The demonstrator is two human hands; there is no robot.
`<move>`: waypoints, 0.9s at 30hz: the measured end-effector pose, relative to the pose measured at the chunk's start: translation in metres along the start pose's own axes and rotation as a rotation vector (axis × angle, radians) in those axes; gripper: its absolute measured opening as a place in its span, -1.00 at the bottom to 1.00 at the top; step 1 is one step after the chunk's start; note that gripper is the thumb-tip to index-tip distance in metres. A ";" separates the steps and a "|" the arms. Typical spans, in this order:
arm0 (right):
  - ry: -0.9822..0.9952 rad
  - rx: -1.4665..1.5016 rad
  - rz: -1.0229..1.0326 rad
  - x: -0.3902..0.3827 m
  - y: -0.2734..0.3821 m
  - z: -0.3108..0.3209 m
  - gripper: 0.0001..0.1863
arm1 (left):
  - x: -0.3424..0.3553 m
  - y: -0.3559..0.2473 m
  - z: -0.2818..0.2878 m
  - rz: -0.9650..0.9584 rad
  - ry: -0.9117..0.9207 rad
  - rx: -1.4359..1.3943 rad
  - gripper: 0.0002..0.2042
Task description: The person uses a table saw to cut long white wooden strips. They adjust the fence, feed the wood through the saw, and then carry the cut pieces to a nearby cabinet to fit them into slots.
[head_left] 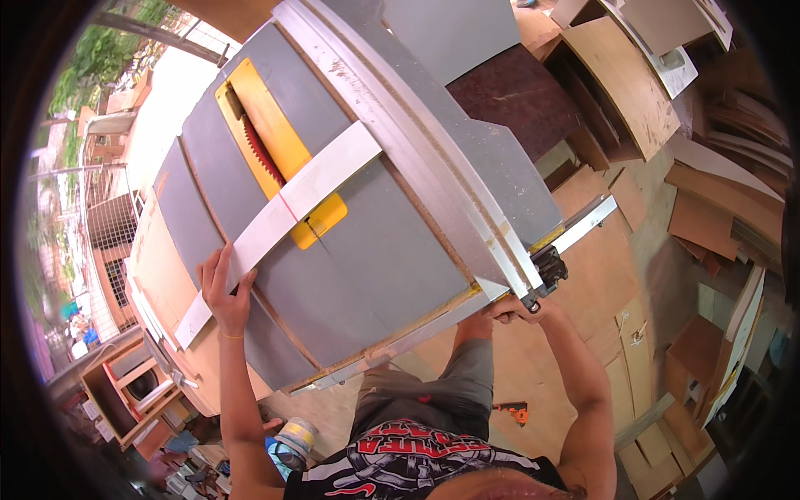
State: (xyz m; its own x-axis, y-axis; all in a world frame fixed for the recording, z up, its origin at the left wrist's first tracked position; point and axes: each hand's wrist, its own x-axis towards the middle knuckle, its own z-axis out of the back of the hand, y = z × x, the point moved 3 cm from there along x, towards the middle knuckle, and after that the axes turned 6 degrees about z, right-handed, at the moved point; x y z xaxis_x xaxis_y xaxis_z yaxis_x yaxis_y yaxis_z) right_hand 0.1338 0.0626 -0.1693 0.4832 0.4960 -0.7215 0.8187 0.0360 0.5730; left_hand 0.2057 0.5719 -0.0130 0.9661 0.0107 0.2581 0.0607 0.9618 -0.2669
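A table saw's grey top [375, 242] spreads out before me, with a red toothed blade [258, 150] showing in the slot of its yellow insert [257, 96]. Lying slantwise across the top is a long white strip [333, 171], marked with a red line near its middle. My left hand [223, 292] grips this strip toward its left end, thumb and fingers at its edges. The strip's far end touches or nearly touches the silver rip fence [417, 158]. My right hand [518, 310] is closed at the fence's front end, just below the black clamp [550, 271]; what its fingers hold is partly hidden.
Wooden panels and boxes [617, 83] crowd the right side. An orange-and-black tool [512, 412] lies on the floor near my legs. To the lower left are a bucket [296, 437] and a wooden frame [129, 387]. A guide rail [587, 225] juts out right of the saw.
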 end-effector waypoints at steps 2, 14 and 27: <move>-0.008 -0.016 -0.001 -0.001 -0.003 0.002 -0.64 | -0.001 -0.001 0.000 -0.005 -0.003 0.000 -0.43; -0.007 -0.132 -0.097 -0.008 0.032 -0.006 -0.85 | 0.008 -0.004 0.004 0.037 0.001 -0.037 -0.44; -0.040 -0.007 -0.136 -0.014 0.022 0.006 -0.81 | -0.002 0.004 -0.005 0.044 -0.083 0.014 -0.42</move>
State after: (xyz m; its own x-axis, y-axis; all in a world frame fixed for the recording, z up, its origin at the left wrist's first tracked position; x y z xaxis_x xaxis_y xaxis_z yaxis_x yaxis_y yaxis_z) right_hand 0.1470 0.0516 -0.1486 0.3803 0.4514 -0.8072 0.8753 0.1062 0.4718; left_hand 0.2052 0.5746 -0.0196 0.9435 0.0754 0.3226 0.0141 0.9637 -0.2666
